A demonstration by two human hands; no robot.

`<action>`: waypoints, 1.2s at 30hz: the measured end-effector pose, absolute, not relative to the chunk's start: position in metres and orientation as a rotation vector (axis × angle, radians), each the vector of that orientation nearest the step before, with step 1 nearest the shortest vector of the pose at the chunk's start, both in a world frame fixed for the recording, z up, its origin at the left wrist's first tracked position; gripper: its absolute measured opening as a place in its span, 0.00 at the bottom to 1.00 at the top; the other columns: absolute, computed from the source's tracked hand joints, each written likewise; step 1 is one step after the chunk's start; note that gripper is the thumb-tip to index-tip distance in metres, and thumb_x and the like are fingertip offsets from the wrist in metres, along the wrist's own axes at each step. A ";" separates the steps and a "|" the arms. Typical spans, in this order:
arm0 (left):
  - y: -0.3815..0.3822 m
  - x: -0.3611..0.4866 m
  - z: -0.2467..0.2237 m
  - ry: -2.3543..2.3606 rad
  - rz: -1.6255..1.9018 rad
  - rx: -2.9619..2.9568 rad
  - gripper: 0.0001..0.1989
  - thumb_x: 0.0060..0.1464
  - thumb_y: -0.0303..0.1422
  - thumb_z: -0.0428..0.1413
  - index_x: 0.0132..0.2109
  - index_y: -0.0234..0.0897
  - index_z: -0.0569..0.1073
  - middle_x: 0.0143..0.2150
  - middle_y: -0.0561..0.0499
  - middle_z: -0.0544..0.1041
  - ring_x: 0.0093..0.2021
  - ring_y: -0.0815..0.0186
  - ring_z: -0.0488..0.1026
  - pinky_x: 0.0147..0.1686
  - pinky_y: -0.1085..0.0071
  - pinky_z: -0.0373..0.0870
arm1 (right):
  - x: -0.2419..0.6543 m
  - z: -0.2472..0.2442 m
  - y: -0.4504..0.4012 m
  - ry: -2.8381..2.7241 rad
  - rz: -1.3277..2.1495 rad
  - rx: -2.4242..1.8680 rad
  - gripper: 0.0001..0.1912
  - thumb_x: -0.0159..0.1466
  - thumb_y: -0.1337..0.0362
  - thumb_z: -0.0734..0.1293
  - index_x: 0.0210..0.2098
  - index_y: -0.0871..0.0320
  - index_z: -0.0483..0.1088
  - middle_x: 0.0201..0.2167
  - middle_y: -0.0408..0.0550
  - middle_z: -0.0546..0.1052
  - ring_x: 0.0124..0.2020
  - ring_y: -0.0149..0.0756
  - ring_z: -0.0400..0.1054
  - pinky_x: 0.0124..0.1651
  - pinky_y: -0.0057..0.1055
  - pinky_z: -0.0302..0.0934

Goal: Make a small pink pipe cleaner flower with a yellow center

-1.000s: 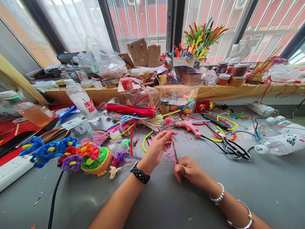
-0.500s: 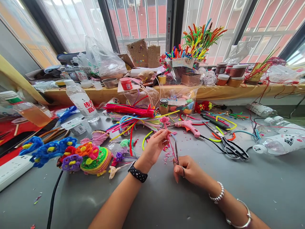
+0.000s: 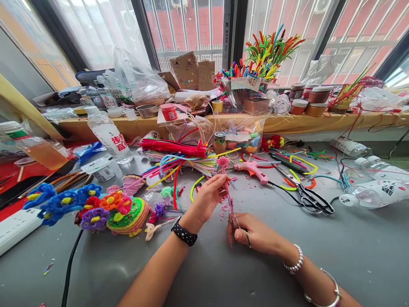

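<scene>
Between thumb and fingers, my left hand (image 3: 209, 194) pinches a pink pipe-cleaner flower (image 3: 223, 162) just below its head, which points up. Its pink stem runs down toward my right hand (image 3: 252, 232). That hand grips a small pair of scissors (image 3: 234, 217) by the handles, blades pointing up along the stem. The blades overlap the stem, and I cannot tell whether they touch it. Small pink clippings (image 3: 225, 209) lie on the table below. A pink glue gun (image 3: 254, 169) rests just behind the hands.
Larger black-handled scissors (image 3: 311, 198) lie to the right, near fallen plastic bottles (image 3: 377, 194). Bundled red pipe cleaners (image 3: 174, 147) lie behind my left hand. Fuzzy flowers (image 3: 96, 217) and a white power strip (image 3: 19, 230) are on the left. Jars and craft supplies line the back ledge (image 3: 140, 125).
My right hand and the small scissors have moved slightly down, with the blades now tilted left along the stem. The pink flower has shifted slightly right in my left hand.
</scene>
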State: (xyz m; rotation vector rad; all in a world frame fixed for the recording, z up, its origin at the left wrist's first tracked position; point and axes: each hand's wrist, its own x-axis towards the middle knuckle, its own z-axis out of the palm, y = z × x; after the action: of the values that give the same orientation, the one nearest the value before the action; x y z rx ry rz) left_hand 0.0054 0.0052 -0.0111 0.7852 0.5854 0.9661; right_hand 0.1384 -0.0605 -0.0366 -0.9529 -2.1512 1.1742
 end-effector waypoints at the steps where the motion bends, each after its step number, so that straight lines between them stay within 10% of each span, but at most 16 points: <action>1: 0.005 0.006 -0.012 0.585 0.960 0.797 0.05 0.45 0.33 0.56 0.28 0.34 0.72 0.24 0.54 0.69 0.24 0.76 0.63 0.26 0.77 0.57 | 0.138 -0.036 -0.060 -2.150 1.176 -0.942 0.39 0.53 0.36 0.42 0.21 0.62 0.66 0.22 0.44 0.66 0.25 0.30 0.59 0.29 0.26 0.52; 36: 0.008 0.005 -0.015 0.610 0.998 0.799 0.06 0.44 0.32 0.57 0.29 0.34 0.73 0.27 0.54 0.69 0.26 0.77 0.63 0.27 0.79 0.59 | 0.137 -0.049 -0.060 -1.875 1.326 -0.894 0.34 0.54 0.39 0.51 0.11 0.61 0.62 0.12 0.41 0.62 0.17 0.25 0.54 0.24 0.24 0.49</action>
State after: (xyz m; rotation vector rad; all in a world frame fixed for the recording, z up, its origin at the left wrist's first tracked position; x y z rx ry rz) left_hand 0.0048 0.0081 -0.0154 0.7990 0.6103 0.9984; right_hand 0.1366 -0.0600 -0.0492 -0.8936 -1.8751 1.3264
